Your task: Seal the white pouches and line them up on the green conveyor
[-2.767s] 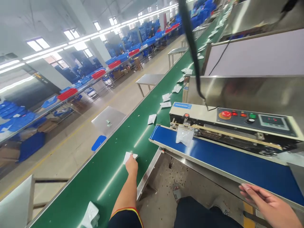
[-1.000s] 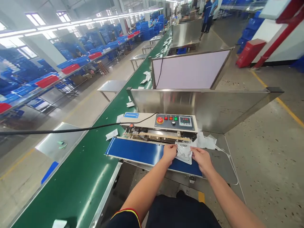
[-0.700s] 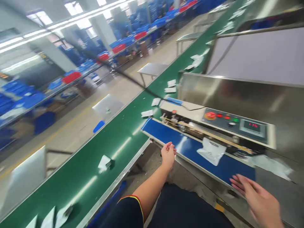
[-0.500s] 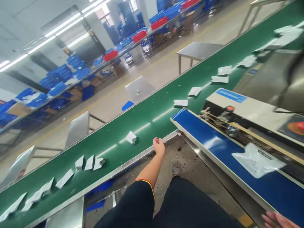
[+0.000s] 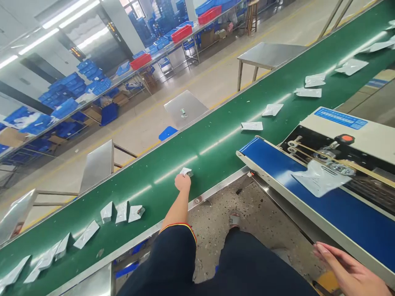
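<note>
Out over the green conveyor belt [image 5: 216,160], my left hand [image 5: 182,182] is closed on a small white plastic packet [image 5: 185,170]; the packet pokes out beyond my knuckles, and the fingertips are hidden. At lower right, my right hand [image 5: 354,269] hangs beside the near edge of the blue feed belt [image 5: 277,168]. Its fingers are loosely stretched, with nothing in them. A flat clear-and-white plastic bag [image 5: 319,179] lies on the blue belt against the rollers of a sealing machine [image 5: 354,123].
Several white packets [image 5: 121,211] lie along the green belt to the left, with more [image 5: 273,109] up to the right. Steel tables [image 5: 271,54] stand across the belt. Blue and red bins [image 5: 182,33] line a far bench. The belt's metal rim [image 5: 216,187] runs before my legs.
My left hand has reached forward and left onto the belt and closed on the packet. The bag on the blue belt has moved towards its far end. My right hand has come further into view.
</note>
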{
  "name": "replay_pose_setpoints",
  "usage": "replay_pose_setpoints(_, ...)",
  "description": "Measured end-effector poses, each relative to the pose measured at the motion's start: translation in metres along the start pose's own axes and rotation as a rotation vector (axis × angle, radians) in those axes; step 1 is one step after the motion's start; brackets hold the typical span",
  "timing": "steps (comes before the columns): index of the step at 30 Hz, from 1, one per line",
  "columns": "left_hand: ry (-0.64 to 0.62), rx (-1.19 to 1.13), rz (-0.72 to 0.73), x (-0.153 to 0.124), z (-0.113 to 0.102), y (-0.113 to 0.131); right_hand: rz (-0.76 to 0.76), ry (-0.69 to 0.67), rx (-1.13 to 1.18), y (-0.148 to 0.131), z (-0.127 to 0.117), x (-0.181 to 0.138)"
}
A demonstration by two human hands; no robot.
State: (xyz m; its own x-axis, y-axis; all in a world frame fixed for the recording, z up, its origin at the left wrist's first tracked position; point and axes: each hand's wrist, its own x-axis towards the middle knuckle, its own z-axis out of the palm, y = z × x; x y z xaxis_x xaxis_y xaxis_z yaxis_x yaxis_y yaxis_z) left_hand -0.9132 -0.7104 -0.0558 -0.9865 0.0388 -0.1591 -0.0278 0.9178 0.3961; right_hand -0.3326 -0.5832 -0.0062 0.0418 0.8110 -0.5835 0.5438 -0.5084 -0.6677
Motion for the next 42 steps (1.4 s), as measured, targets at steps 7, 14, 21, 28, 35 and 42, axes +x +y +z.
replay_pose_setpoints(7, -0.684, -0.277, 0.696, -0.13, -0.018, 0.082, -0.531, -0.215, -0.026, -0.089, 0.04, -0.022)
replay_pose_setpoints(14, -1.247, -0.326, 1.146, -0.292, -0.037, 0.188, -0.925, -0.031, 0.006, -0.103, 0.0, -0.023)
replay_pose_setpoints(21, -1.717, -0.417, 1.023, -0.417, 0.016, 0.22, -0.47, 0.1, 0.384, -0.037, -0.085, -0.032)
replay_pose_setpoints(28, -1.621, -0.418, 0.817, -0.544, 0.099, 0.202, -0.115, 0.356, 0.761, 0.035, -0.153, -0.009)
replay_pose_setpoints(35, -1.407, -0.302, 0.654, -0.612, 0.161, 0.248, 0.094, 0.434, 0.947, 0.066, -0.214, 0.06)
replay_pose_setpoints(42, -1.383, -0.308, 0.429, -0.612, 0.185, 0.273, 0.131, 0.336, 0.885, 0.053, -0.224, 0.101)
